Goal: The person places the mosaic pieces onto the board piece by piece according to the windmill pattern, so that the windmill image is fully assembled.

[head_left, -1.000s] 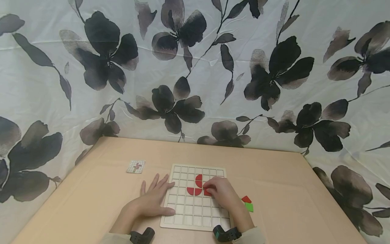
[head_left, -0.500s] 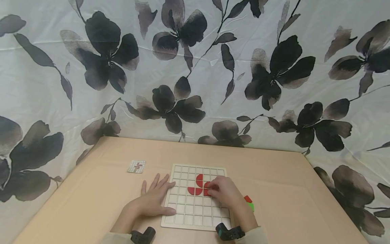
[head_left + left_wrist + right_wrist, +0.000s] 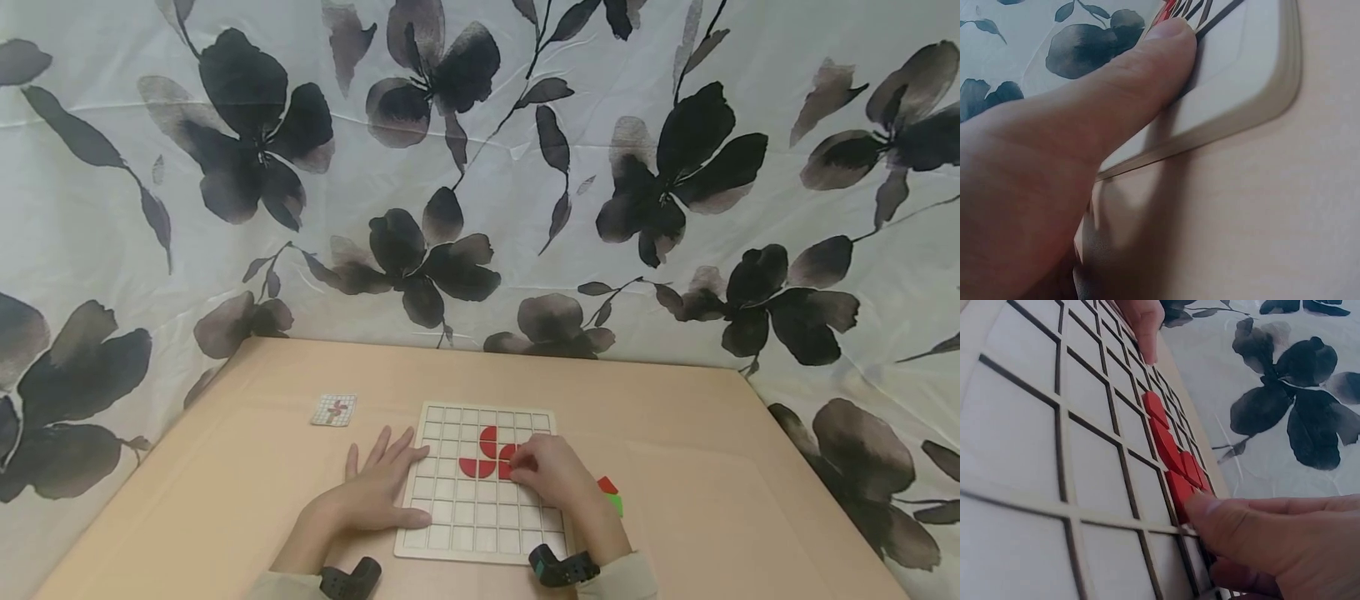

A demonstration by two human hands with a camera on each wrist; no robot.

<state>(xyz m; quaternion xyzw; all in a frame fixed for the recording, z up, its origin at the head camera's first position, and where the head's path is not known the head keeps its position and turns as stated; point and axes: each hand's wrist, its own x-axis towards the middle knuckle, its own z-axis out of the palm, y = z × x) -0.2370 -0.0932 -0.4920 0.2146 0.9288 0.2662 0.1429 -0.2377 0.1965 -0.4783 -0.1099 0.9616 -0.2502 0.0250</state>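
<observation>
A pale wooden board (image 3: 450,540) with a raised grid lies on the table. Several flat red quarter-round pieces (image 3: 486,469) sit in cells near its middle. My left hand (image 3: 363,496) rests at the board's left edge with fingers spread, and in the left wrist view its thumb (image 3: 1147,69) lies over the board's corner. My right hand (image 3: 555,475) has its thumb and index finger bent together at a red piece (image 3: 505,471) on the right of the cluster. In the right wrist view the thumb tip meets that red piece (image 3: 1179,490), which sits in its cell.
A small card (image 3: 333,410) printed with a grid and a red pattern lies beyond my left hand. To the right of the board, partly behind my right wrist, are a loose red piece (image 3: 608,484) and a green piece (image 3: 617,502). A floral cloth (image 3: 547,167) hangs behind the table.
My right hand has shifted slightly right, uncovering more of the red pieces beneath its fingertips. The left hand has stayed in place at the board's edge.
</observation>
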